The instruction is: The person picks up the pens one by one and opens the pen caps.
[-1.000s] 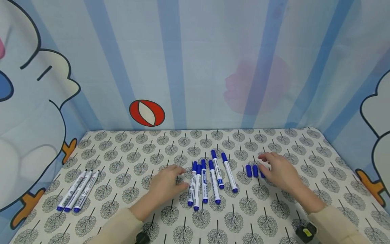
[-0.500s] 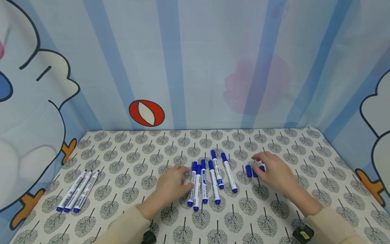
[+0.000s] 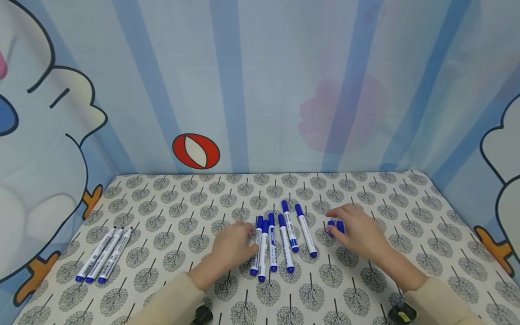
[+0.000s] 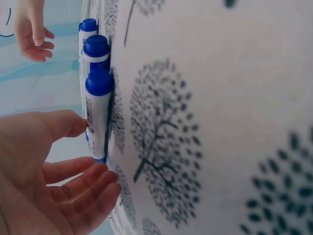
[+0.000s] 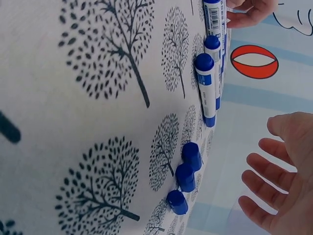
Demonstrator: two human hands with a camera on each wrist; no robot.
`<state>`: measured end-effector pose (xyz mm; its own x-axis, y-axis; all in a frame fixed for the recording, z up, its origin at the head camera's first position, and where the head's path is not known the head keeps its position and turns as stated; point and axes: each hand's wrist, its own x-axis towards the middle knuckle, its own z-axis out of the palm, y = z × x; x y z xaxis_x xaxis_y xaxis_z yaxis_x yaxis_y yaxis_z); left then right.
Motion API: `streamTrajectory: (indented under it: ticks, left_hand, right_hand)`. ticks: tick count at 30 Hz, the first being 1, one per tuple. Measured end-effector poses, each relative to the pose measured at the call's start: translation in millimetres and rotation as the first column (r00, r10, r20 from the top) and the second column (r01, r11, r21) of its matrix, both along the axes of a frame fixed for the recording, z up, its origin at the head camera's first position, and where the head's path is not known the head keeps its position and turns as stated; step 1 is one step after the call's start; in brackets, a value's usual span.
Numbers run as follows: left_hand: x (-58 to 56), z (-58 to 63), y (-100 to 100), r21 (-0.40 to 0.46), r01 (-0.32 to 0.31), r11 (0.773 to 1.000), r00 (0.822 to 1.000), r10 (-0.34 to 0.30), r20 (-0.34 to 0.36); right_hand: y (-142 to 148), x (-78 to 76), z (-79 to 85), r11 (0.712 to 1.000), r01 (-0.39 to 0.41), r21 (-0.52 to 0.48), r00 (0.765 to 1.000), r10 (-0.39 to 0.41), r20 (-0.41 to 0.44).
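Note:
Several white whiteboard markers with blue caps [image 3: 272, 241] lie side by side mid-table, caps toward the back. My left hand [image 3: 233, 246] is at the leftmost capped marker [image 4: 99, 115], thumb tip right at its barrel and the fingers loosely bent beside its far end. Over to the right, my right hand [image 3: 359, 228] hovers with spread fingers above loose blue caps [image 3: 340, 226]. In the right wrist view three caps [image 5: 185, 177] stand in a row, apart from the fingers [image 5: 264, 166]; in the head view the hand covers part of them.
Three uncapped markers [image 3: 103, 255] lie together at the left, dark tips toward the back. A cloth [image 3: 170, 216] printed with trees covers the table. A striped curtain [image 3: 268, 90] with cartoon figures hangs behind and at the sides.
My right hand has moved left over the loose caps, covering one from the head view. My left hand has shifted slightly right, up to the leftmost capped marker. The markers lie as before.

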<state>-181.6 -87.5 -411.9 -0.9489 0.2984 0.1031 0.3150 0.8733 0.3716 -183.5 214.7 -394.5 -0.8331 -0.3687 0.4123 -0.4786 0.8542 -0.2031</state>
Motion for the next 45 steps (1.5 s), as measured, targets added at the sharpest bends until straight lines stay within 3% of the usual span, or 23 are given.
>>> streamTrajectory:
  ticks: [9, 17, 31, 45]
  left_hand:
    - [-0.9, 6.0, 8, -0.029, -0.016, 0.999, 0.995, 0.019, 0.096]
    - [-2.3, 5.8, 14, 0.006, -0.037, 0.999, 0.984, 0.035, 0.177]
    - [-2.7, 0.2, 14, 0.001, -0.074, 0.997, 0.988, 0.073, 0.137]
    - [-4.8, 3.3, -3, -0.055, -0.091, 0.994, 0.989, 0.097, 0.109]
  right_hand:
    - [-3, 2.7, 0.5, 0.999, -0.042, 0.010, 0.999, 0.042, -0.031]
    - [-5, 3.9, 1.3, 0.999, -0.049, 0.002, 0.998, 0.049, -0.036]
    - [-12, 5.4, 2.7, 0.995, -0.095, 0.013, 0.995, 0.095, -0.039]
    - [-14, 4.4, -1.2, 0.986, -0.164, 0.027, 0.984, 0.165, -0.067]
